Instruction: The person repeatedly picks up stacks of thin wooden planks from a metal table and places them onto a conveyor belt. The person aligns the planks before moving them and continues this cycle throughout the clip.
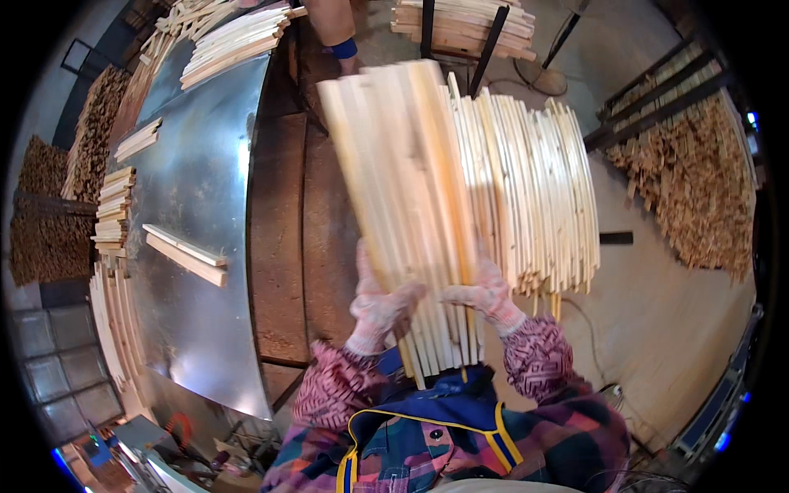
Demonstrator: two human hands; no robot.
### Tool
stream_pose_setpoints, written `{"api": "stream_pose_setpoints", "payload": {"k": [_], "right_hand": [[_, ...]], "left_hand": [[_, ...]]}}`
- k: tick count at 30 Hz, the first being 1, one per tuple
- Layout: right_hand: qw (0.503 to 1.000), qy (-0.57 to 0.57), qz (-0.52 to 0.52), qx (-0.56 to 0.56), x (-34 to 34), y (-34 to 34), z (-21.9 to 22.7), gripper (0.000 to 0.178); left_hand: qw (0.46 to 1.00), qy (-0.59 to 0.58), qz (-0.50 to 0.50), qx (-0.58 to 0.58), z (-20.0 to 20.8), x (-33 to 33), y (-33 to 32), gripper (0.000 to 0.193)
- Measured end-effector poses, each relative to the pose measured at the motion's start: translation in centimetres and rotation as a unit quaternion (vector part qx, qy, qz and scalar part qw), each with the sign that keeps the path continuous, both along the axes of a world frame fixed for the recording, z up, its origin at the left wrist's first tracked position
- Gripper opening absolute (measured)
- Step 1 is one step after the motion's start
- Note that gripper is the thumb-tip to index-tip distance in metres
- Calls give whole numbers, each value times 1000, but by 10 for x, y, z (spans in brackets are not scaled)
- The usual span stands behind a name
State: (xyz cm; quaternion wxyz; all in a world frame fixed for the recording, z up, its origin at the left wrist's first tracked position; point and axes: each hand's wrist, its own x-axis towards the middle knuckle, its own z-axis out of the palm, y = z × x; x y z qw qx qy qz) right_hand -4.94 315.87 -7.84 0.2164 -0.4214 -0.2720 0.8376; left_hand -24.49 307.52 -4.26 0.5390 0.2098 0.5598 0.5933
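A wide bundle of pale wooden strips (403,164) is held up in front of my body, its far end slightly blurred. My left hand (382,304), in a light knitted glove, grips the bundle's left side with the thumb over the top. On the opposite side, my right hand (486,296) in a matching glove clasps it the same way. The fingers under the strips are hidden. Just beyond and to the right lies a broad row of similar wooden strips (538,189), partly covered by the bundle.
To the left stands a shiny metal-topped table (197,320) carrying two loose strips (185,255) and a stack of strips (238,41) at its far end. Large stacks of wood (690,181) fill a rack at right. Another person's leg (333,25) shows at the far side.
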Motion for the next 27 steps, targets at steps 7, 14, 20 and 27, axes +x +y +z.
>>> {"api": "stream_pose_setpoints", "payload": {"k": [7, 14, 20, 27], "right_hand": [[979, -140, -101, 111, 89, 27, 8, 118], [711, -536, 290, 350, 7, 155, -64, 91], [724, -599, 159, 303, -7, 162, -108, 90], [787, -501, -2, 361, -10, 151, -125, 51]], "left_hand": [[976, 30, -180, -119, -25, 76, 90, 104], [619, 733, -133, -250, -101, 10, 161, 71], [665, 672, -204, -252, -107, -3, 159, 79], [816, 438, -109, -361, -97, -12, 179, 93]]}}
